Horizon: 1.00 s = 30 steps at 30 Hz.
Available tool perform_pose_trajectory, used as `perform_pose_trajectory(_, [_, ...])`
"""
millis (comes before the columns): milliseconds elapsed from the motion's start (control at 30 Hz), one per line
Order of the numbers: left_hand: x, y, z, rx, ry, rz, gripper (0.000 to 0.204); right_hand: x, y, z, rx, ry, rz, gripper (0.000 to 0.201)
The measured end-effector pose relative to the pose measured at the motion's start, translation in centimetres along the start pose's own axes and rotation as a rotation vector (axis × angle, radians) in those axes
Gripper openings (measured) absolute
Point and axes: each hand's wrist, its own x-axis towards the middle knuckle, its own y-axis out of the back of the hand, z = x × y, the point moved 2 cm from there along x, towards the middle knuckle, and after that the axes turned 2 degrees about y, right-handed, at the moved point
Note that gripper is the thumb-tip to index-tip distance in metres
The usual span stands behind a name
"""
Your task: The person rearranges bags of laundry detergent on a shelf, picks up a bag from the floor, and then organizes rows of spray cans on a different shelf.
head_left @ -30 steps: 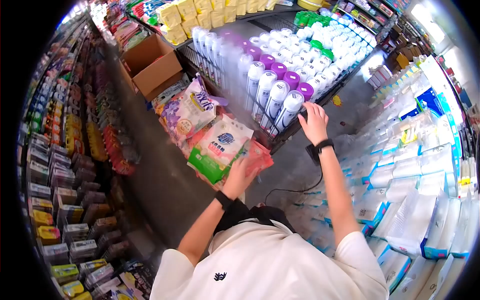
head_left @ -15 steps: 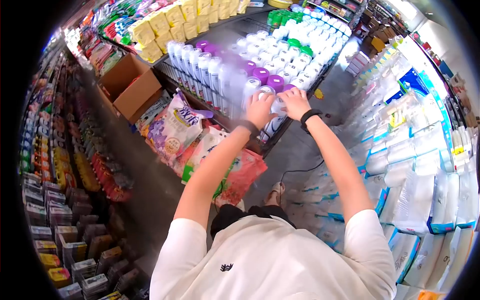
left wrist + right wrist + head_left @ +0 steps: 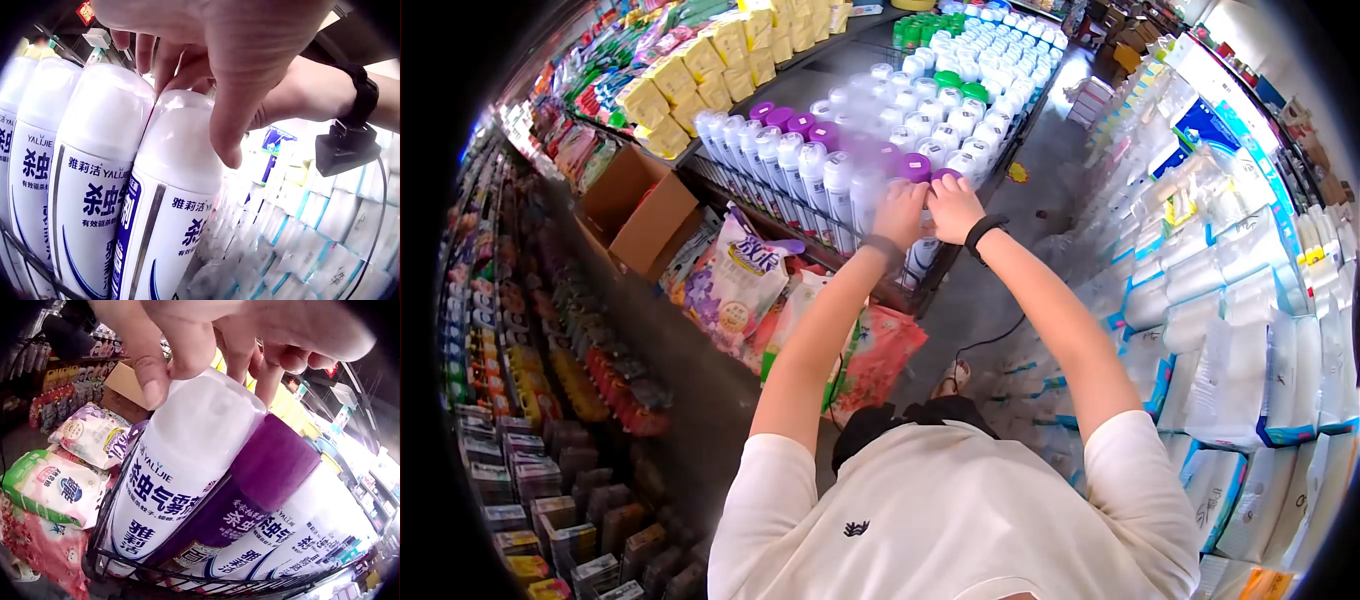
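Both hands are together at the near corner of a wire rack of insecticide spray cans. My left hand [image 3: 897, 215] grips the top of a white-capped spray can [image 3: 178, 156], its thumb down the near side of the clear cap. My right hand [image 3: 953, 210] has thumb and fingers curled round the cap of a white corner spray can [image 3: 194, 425]. A purple spray can [image 3: 269, 462] stands right beside it. More white cans [image 3: 94, 119] line the front row, upright and close together. In the head view the fingers partly cover the can tops.
Detergent bags [image 3: 740, 270] lie at the rack's left side, near an open cardboard box [image 3: 645, 215]. Packs of tissue [image 3: 1200, 370] are stacked along the right. Shelves of small goods [image 3: 560, 440] run down the left. A black cable [image 3: 1000, 340] hangs near the floor.
My left hand has moved from the detergent bag up to the rack's corner. The right hand has moved in beside it, from the rack's edge onto a can's cap.
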Motion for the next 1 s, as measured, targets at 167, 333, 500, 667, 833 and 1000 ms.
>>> perform_pose_trajectory(167, [0.3, 0.7, -0.2, 0.014, -0.082, -0.023, 0.066, 0.1, 0.5, -0.6, 0.001, -0.047, -0.024, 0.046])
perform_pose_trajectory(333, [0.5, 0.7, -0.4, 0.025, -0.122, -0.056, 0.064, -0.2, 0.5, -0.9, 0.042, -0.112, 0.051, 0.045])
perform_pose_trajectory(500, [0.7, 0.9, -0.2, 0.036, -0.116, -0.135, 0.066, -0.4, 0.1, -1.7, 0.11, -0.256, 0.115, 0.044])
perform_pose_trajectory(667, [0.5, 1.3, 0.1, -0.004, -0.068, -0.159, 0.071, 0.1, -1.1, -2.4, -0.068, -0.334, 0.122, 0.04])
perform_pose_trajectory(833, [0.5, 0.6, -0.7, -0.004, -0.112, -0.119, 0.079, 0.0, 0.4, -2.5, 0.066, -0.379, 0.023, 0.043])
perform_pose_trajectory(1000, [1.0, 0.3, -1.1, 0.069, -0.103, -0.132, 0.086, -0.9, -0.4, -1.2, 0.304, -0.32, -0.052, 0.055])
